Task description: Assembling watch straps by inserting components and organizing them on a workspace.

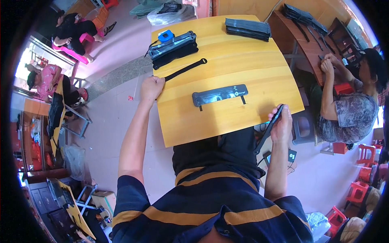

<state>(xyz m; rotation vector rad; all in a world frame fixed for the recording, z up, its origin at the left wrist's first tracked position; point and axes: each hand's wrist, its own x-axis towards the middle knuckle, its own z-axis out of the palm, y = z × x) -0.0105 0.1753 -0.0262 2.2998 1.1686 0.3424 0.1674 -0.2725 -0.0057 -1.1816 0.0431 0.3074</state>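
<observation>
My left hand [152, 88], at the table's left edge, is closed on one end of a black strap [184, 69]. The strap stretches over the tabletop to a small loop at its far end. Off the table's right front corner, my right hand [281, 124] grips a second dark strap [266, 135], which hangs down toward my lap. Between the hands lies a long, flat black pouch [219, 95] with a glossy front. Two short black tabs stick out below its near edge.
At the back left of the yellow table [182, 131], a blue object [165, 36] rests on stacked black pouches [175, 52]. Another black stack [247, 30] sits at the back right. A co-worker [350, 105] handles something at the brown table [279, 30] on the right. Two people sit far left.
</observation>
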